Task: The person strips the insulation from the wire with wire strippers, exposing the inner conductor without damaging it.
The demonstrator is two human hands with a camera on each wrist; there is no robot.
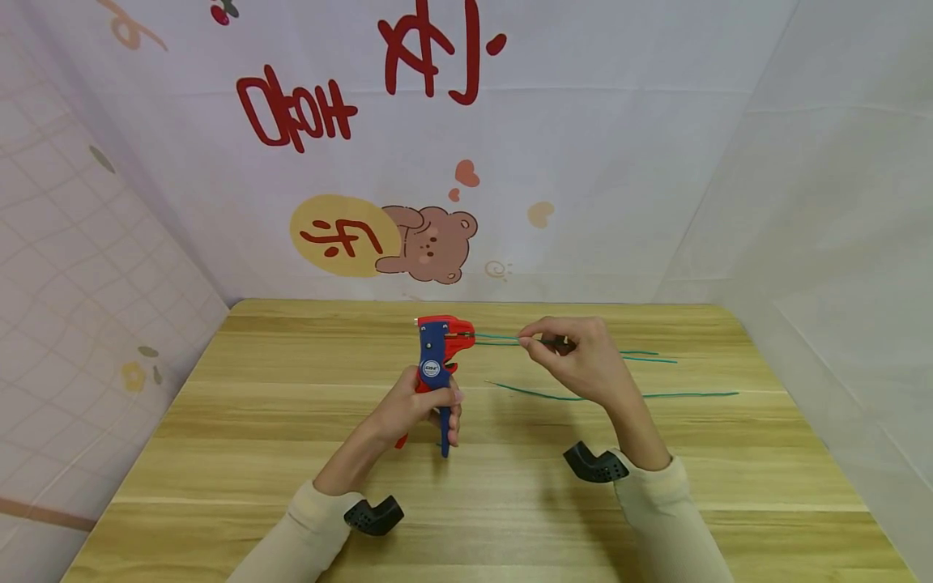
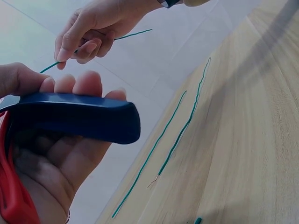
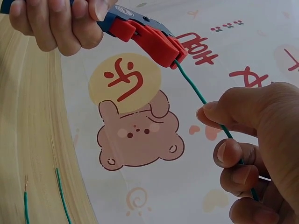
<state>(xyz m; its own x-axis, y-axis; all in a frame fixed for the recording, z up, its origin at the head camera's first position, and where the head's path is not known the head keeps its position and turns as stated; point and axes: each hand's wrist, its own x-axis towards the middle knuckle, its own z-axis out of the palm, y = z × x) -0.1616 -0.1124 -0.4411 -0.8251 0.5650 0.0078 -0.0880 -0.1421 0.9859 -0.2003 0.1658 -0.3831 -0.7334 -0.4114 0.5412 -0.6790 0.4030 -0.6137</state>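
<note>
My left hand [image 1: 404, 402] grips the handles of a red and blue wire stripper [image 1: 432, 350], held upright with its head toward the right. Between thumb and fingers, my right hand [image 1: 586, 356] pinches a green wire [image 3: 190, 85]. One end of that wire sits in the stripper's red nose, as the right wrist view shows; the end itself is hidden inside. Its other end trails out behind the right hand. Below the hands lies a second green wire [image 2: 189, 112] with bare copper strands at one end. A third green wire [image 2: 149, 156] lies beside it.
The wooden table [image 1: 510, 518] carries the loose wires. In the left wrist view, a short green piece [image 2: 198, 220] shows at the bottom edge. A white printed cloth [image 1: 583, 162] with a bear stands behind the table, and pale cloth hangs on both sides.
</note>
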